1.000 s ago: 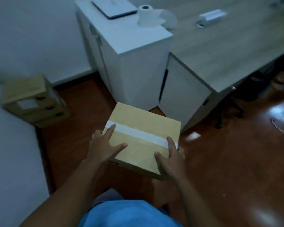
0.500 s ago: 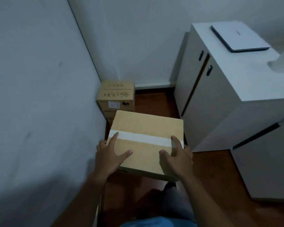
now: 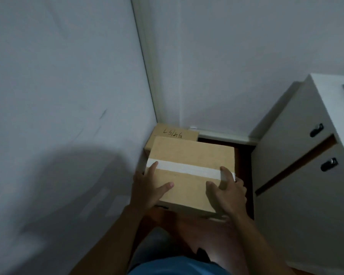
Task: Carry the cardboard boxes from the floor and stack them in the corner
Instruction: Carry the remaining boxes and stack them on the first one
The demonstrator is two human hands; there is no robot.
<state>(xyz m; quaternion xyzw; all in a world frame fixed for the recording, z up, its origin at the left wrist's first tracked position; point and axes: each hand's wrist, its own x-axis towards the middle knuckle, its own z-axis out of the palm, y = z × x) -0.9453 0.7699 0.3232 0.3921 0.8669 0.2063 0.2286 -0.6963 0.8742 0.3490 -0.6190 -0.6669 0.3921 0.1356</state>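
I hold a brown cardboard box (image 3: 191,155) with a white tape strip across its top, in the middle of the view. My left hand (image 3: 147,189) grips its near left edge, thumb on top. My right hand (image 3: 226,193) grips its near right corner. Behind and below it, in the corner of the two walls, sits another cardboard box (image 3: 175,132) with handwritten marks on its top. The carried box hangs over it and hides most of it.
A white wall (image 3: 68,116) runs close along the left. A white cabinet (image 3: 306,165) with two dark handles stands at the right. A narrow strip of reddish-brown floor (image 3: 243,155) lies between them. My legs show at the bottom.
I have turned from the room toward the corner and come closer. The carried box now overlaps the box in the corner. Both hands keep their grip.
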